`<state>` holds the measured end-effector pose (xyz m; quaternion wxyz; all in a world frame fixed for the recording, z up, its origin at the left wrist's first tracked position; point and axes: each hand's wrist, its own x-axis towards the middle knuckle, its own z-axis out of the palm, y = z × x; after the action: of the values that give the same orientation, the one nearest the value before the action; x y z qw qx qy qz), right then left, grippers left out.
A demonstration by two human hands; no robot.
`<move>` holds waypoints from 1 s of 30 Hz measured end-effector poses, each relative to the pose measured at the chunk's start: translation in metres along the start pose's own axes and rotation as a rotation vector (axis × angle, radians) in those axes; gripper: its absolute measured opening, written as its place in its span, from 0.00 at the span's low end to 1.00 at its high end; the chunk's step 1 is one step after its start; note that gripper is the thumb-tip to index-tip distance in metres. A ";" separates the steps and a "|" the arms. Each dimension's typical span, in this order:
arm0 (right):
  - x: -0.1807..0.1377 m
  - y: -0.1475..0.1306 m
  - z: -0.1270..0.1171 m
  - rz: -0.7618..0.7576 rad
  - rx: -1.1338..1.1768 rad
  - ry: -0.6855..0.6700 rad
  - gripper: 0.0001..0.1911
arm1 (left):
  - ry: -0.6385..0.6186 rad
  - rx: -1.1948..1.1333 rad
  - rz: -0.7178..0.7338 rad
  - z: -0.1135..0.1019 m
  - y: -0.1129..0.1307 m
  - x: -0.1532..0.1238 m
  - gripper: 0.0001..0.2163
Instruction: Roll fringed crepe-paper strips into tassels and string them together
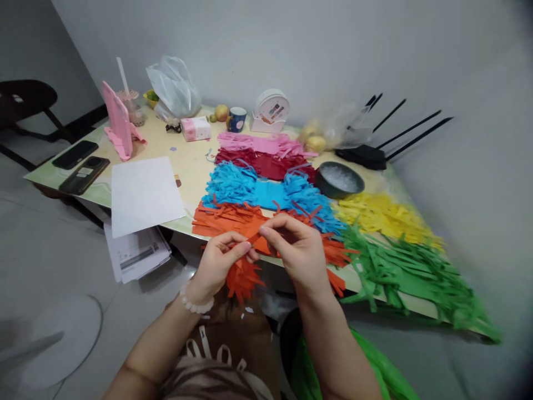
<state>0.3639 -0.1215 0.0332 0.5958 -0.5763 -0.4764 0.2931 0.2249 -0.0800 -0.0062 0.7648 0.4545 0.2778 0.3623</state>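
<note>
My left hand [219, 264] and my right hand [297, 250] meet just in front of the table's near edge. Both pinch the same orange fringed paper strip [244, 275], whose cut tassels hang below my left fingers. Directly behind my hands lies a pile of orange fringed paper [227, 218] on the table [187, 166]. A bead bracelet sits on my left wrist.
Blue [258, 191], dark red [266, 164], pink [262, 144], yellow [383, 216] and green [412, 272] fringed paper piles cover the table. A dark bowl [338, 179], white sheet [144, 194], two phones [81, 164], pink stand [119, 128], mug [236, 118] and bags stand farther back.
</note>
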 end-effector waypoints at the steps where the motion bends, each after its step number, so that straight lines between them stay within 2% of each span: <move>1: 0.001 0.000 0.004 -0.018 -0.010 0.012 0.09 | -0.006 -0.044 -0.024 -0.001 -0.001 -0.002 0.14; 3: 0.001 0.002 0.011 -0.040 -0.015 0.012 0.09 | -0.026 -0.089 -0.086 -0.011 -0.001 -0.007 0.15; 4: 0.001 0.003 0.013 -0.043 -0.008 -0.013 0.09 | -0.025 -0.056 -0.114 -0.022 0.003 -0.010 0.16; 6: 0.000 0.007 0.013 -0.035 0.021 -0.079 0.07 | 0.065 0.161 -0.097 -0.061 0.024 -0.011 0.17; 7: 0.000 0.010 0.011 -0.027 0.031 -0.101 0.08 | 0.164 0.346 -0.036 -0.087 0.042 -0.009 0.19; 8: 0.002 0.013 0.007 -0.021 0.031 -0.106 0.10 | 0.343 0.581 0.098 -0.115 0.064 -0.004 0.20; 10: 0.008 0.021 -0.003 -0.016 -0.011 -0.072 0.11 | 0.746 1.195 0.423 -0.170 0.118 0.016 0.21; 11: 0.014 0.026 -0.008 -0.020 -0.056 -0.061 0.11 | 0.854 1.300 0.491 -0.193 0.145 0.031 0.22; 12: 0.021 0.031 -0.012 -0.029 -0.109 -0.060 0.12 | 0.916 1.358 0.523 -0.212 0.169 0.050 0.23; 14: 0.036 0.041 -0.020 -0.059 -0.230 -0.074 0.14 | 0.892 1.536 0.478 -0.233 0.201 0.094 0.26; 15: 0.045 0.047 -0.025 -0.078 -0.297 -0.076 0.14 | 0.827 1.589 0.441 -0.237 0.207 0.117 0.25; 17: 0.062 0.061 -0.037 -0.115 -0.434 -0.056 0.16 | 0.694 1.661 0.387 -0.233 0.203 0.163 0.21; 20: 0.085 0.084 -0.064 -0.168 -0.647 -0.018 0.16 | 0.535 1.750 0.311 -0.215 0.171 0.219 0.15; 22: 0.096 0.097 -0.082 -0.219 -0.808 -0.057 0.15 | 0.439 1.809 0.247 -0.203 0.146 0.245 0.12; 26: 0.112 0.113 -0.104 -0.268 -1.081 -0.298 0.13 | 0.337 1.843 0.198 -0.188 0.115 0.266 0.11; 30: 0.125 0.122 -0.107 -0.218 -1.131 -0.493 0.12 | 0.357 1.871 0.257 -0.169 0.116 0.263 0.12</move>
<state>0.5324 -0.0329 -0.0432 0.0976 -0.6662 -0.7371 0.0574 0.2153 0.2535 -0.0006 -0.0067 0.8459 0.5149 0.1388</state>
